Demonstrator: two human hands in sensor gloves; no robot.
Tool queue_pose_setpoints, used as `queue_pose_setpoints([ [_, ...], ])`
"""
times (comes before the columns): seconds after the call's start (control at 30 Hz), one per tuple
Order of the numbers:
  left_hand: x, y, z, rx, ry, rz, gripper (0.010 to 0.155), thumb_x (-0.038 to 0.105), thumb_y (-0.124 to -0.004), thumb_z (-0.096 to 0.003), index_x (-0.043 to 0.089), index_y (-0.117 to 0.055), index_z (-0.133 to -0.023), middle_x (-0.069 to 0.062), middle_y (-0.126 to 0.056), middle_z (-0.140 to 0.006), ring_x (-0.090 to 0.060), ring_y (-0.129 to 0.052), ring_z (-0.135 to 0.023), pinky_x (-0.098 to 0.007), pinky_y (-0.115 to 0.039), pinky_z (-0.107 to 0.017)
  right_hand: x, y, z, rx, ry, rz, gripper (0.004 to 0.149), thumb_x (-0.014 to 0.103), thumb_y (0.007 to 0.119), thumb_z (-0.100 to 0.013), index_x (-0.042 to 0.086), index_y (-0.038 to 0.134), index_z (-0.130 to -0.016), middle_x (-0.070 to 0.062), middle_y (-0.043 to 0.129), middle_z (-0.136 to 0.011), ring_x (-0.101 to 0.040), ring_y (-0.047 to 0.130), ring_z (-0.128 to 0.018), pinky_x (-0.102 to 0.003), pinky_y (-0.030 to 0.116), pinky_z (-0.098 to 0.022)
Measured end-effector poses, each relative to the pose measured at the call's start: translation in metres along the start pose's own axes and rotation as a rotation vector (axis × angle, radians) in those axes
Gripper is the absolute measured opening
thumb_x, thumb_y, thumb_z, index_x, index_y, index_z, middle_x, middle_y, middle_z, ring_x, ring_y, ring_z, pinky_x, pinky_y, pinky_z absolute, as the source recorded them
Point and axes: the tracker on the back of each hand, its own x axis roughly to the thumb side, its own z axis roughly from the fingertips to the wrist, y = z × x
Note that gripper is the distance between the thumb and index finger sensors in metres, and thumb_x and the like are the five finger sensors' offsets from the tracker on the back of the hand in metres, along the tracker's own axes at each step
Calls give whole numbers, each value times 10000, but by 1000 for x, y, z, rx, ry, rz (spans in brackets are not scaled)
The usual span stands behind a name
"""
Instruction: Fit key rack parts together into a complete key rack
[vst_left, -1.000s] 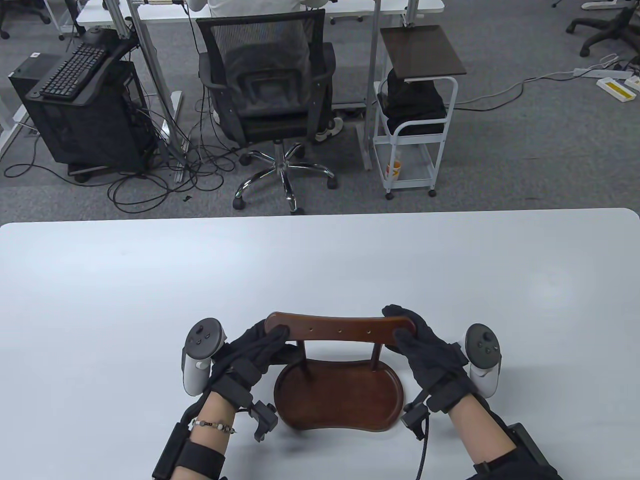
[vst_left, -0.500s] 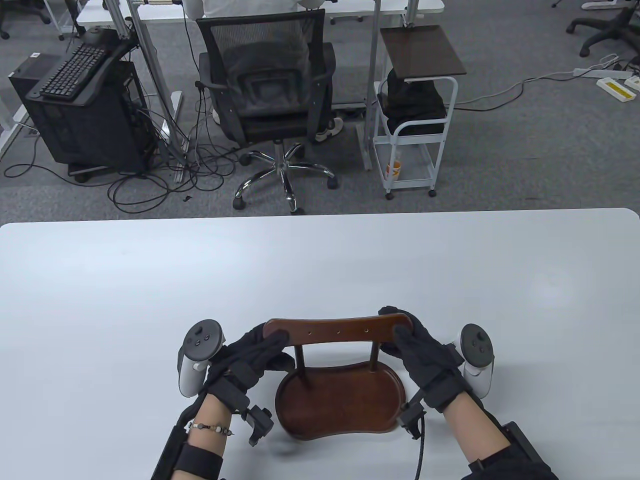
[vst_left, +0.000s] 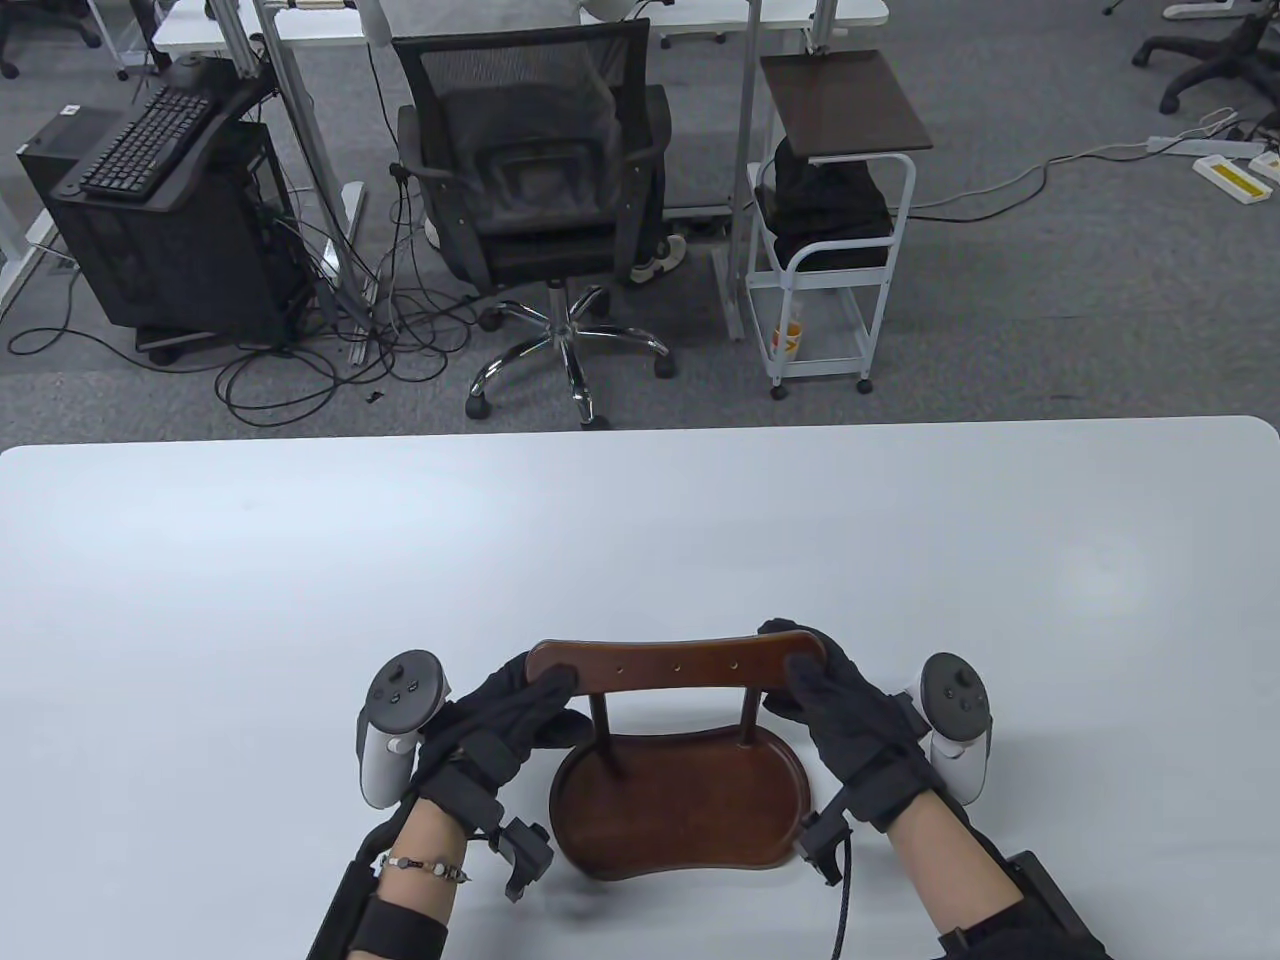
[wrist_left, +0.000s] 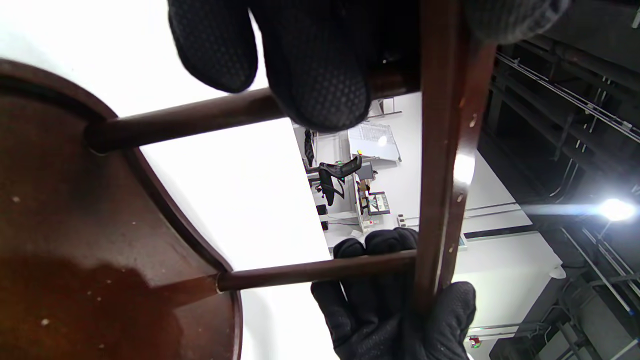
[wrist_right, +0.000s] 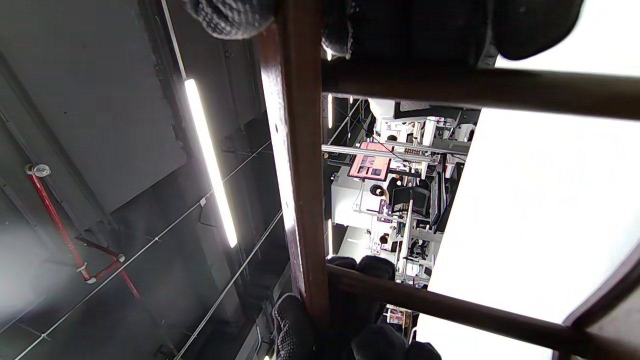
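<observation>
Both of my hands are wrapped around the ends of the crossbar (vst_left: 678, 664): my left hand (vst_left: 497, 712) grips its left end, thumb on top, and my right hand (vst_left: 838, 705) grips the right end the same way. I see the gloves as black knit with a dotted grip texture on the fingertips (wrist_left: 320, 75). A grey-and-white tracker sits on the back of each hand.

I count four wooden parts in the key rack, all dark, glossy reddish-brown. One crossbar, a flat, gently arched slat with rounded ends and three small holes along its face. Two thin round posts, the left post (vst_left: 604, 738) and the right post (vst_left: 747, 722), run from the crossbar down into one tray (vst_left: 680, 810). I read the tray as a shallow kidney-shaped dish with a raised rim.

From the left wrist view I can see both posts seated in the tray's edge (wrist_left: 150, 170). The rack stands upright on the smooth white bench (vst_left: 640, 540), near its front edge, between my forearms.
</observation>
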Motion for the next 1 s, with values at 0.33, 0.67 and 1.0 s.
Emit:
queue_pose_setpoints([
  [0.33,-2,-1,-1,-13,4,26,558,588,-657,-579,311,-610,-1061,-7,-737,-1125,-183,-960,-740,-514,-760,-653,-4,2,6,16,28,-51,644,496,619,-560,115,552,-1075,-130,741,-1044,-407,726,-921,-626,619,-622],
  [0.67,-4,-7,7,-24,11,53,598,600,-657,-578,301,-566,-1087,-3,-685,-1160,-246,-910,-864,-539,-727,-682,-8,6,18,30,66,-39,704,513,609,-569,79,473,-1106,-170,654,-1098,-443,620,-977,-670,541,-636],
  [1.0,-5,5,33,-7,49,-58,720,603,-657,-578,233,-430,-1153,-97,-545,-1222,-290,-859,-921,-565,-706,-686,-4,-1,33,18,100,51,728,499,607,-574,48,426,-1116,-220,588,-1121,-505,568,-969,-671,522,-641],
])
